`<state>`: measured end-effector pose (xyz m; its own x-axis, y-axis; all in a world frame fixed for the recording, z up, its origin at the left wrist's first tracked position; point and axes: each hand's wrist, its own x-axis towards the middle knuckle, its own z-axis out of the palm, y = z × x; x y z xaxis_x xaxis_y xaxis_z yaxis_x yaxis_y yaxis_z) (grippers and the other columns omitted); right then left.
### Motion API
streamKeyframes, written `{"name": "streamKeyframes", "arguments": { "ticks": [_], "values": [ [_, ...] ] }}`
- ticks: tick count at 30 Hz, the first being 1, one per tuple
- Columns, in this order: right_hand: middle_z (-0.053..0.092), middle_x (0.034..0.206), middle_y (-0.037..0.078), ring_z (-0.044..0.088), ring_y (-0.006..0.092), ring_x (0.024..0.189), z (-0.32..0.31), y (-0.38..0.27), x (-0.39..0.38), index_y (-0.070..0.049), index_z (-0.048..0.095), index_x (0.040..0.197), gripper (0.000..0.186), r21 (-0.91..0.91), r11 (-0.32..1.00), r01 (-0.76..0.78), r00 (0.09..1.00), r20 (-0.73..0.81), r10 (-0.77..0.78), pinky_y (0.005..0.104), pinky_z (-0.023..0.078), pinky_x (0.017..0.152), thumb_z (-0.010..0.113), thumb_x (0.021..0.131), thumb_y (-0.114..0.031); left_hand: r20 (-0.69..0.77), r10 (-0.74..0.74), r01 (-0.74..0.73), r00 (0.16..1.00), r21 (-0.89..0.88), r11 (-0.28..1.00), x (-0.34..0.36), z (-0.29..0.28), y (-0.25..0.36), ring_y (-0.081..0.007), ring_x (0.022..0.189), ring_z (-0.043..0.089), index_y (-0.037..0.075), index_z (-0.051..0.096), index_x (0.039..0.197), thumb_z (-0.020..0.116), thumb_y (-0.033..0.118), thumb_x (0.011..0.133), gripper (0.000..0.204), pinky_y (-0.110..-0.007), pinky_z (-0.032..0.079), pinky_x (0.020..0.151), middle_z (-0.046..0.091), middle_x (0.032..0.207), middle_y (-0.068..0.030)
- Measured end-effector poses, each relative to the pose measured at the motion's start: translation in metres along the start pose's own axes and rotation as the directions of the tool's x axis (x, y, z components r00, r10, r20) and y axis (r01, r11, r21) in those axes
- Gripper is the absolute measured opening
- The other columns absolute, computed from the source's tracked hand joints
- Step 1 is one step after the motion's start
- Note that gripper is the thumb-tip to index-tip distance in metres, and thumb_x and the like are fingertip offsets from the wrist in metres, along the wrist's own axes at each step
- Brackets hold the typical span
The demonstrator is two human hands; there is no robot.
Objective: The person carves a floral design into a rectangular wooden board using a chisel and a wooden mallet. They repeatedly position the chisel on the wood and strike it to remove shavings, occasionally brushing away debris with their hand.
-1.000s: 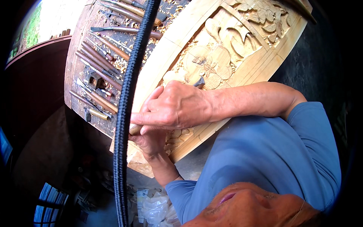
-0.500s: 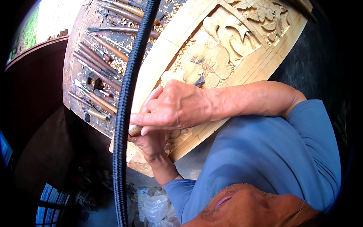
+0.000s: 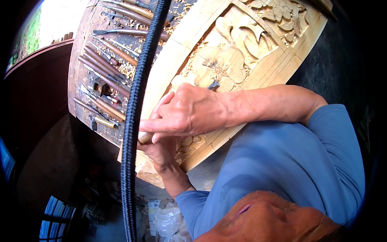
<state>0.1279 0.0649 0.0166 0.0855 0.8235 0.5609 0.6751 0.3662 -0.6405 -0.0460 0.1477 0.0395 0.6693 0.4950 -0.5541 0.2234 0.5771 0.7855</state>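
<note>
Both of my hands are closed around a wood-carving chisel. Its rounded wooden handle end sticks out at the left, and its dark metal blade shows beyond my right wrist. My right hand lies on top, back upward, with one digit stretched along the handle end. Lower and partly covered, my left hand wraps the handle from beneath. Under them is a pale carved wooden panel. The blade is at the edge of a half-shaped flower; its exact contact with the wood is hard to tell.
Several wood-handled chisels lie left on a dark bench strewn with shavings. A short brass-coloured tool sits near its edge. A thick black braided cord crosses in front. Finished leaf carving shows farther back; plastic bags lie below.
</note>
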Motion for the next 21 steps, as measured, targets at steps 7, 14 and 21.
{"name": "streamKeyframes", "arguments": {
  "ticks": [7, 14, 21],
  "values": [
    [0.074, 0.089, 0.000, 0.069, 0.0143, 0.062, 0.001, 0.001, -0.003, -0.009, 0.068, 0.137, 0.045, 0.035, 0.998, 0.049, 0.996, -0.083, -0.046, 0.0280, 0.054, 0.047, 0.075, 0.095, -0.023, 0.080, -0.009, 0.011, 0.997, -0.021, 1.000, 0.003, 0.005, 0.003, -0.0315, 0.144, 0.050, -0.008, 0.039, 0.163, 0.032, 0.107, 0.082, 0.141, -0.043, 0.034, 0.126, 0.050, 0.160, -0.0198],
    [0.057, 0.066, -0.002, 0.061, 0.0096, 0.055, 0.000, -0.007, -0.011, -0.012, 0.072, 0.133, 0.039, -0.261, 0.946, 0.194, 0.957, -0.159, -0.240, 0.0276, 0.051, 0.044, 0.074, 0.096, -0.023, 0.184, -0.004, -0.040, 0.983, 0.232, 0.972, -0.006, -0.001, 0.018, -0.0296, 0.148, 0.048, -0.013, 0.043, 0.159, 0.022, 0.118, 0.061, 0.165, -0.041, 0.029, 0.129, 0.054, 0.157, -0.0234],
    [0.055, 0.070, -0.001, 0.059, 0.0129, 0.054, 0.000, -0.013, -0.011, -0.014, 0.070, 0.138, 0.043, -0.062, 0.976, 0.210, 0.970, -0.110, -0.216, 0.0305, 0.049, 0.044, 0.075, 0.096, -0.023, 0.082, 0.070, -0.101, 0.994, 0.474, 0.875, -0.005, 0.009, 0.024, -0.0311, 0.139, 0.056, -0.020, 0.040, 0.158, 0.020, 0.121, 0.053, 0.177, -0.040, 0.034, 0.126, 0.062, 0.143, -0.0252]
  ]
}}
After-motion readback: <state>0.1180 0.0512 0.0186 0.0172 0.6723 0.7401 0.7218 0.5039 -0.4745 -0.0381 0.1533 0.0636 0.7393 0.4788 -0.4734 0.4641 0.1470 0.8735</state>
